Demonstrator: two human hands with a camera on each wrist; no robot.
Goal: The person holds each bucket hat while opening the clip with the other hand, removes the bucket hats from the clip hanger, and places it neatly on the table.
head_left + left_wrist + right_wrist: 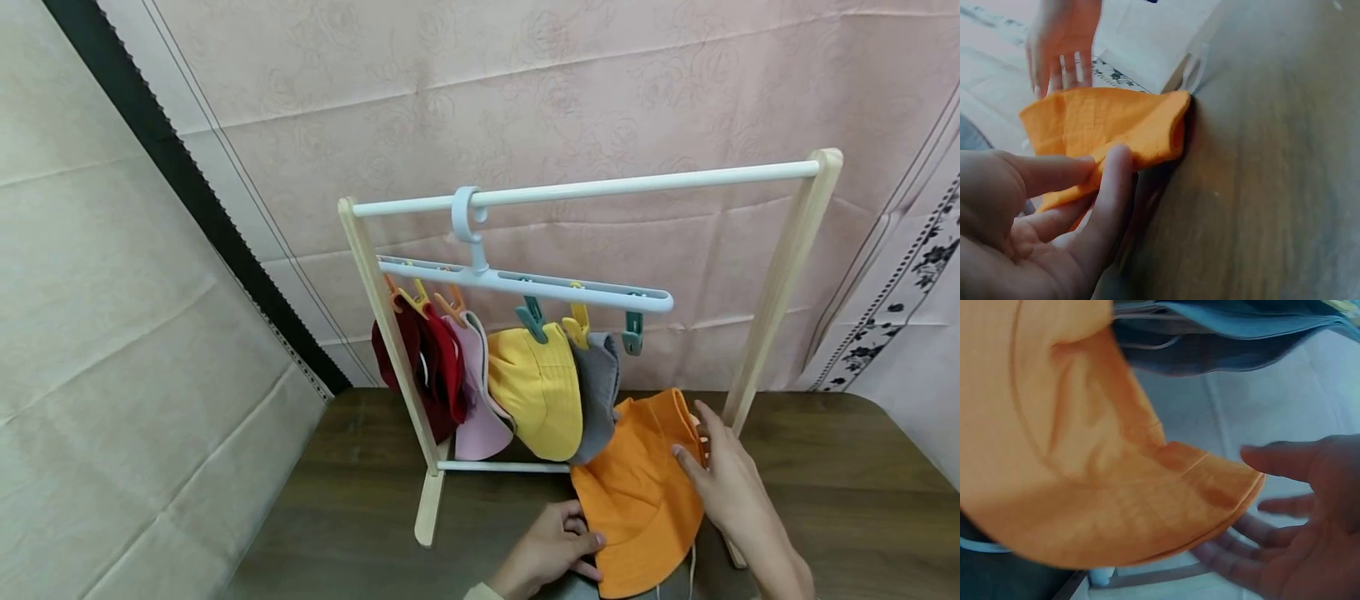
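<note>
Wooden table (pixel 825 500) — left hand (pixel 1041 212) pinching orange hat (pixel 1110 125)

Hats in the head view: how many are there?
5: dark red hat, pink hat, yellow hat and grey hat hang clipped on the hanger; the orange hat is between both hands. More may be hidden.

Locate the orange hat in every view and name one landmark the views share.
Head: the orange hat lies low and right of centre, on the table below the rack, between both hands.
Left wrist: it sits upper left, its edge pinched by the left hand.
Right wrist: it fills the left side.
Shared landmark: the right hand at the hat's edge.
</note>
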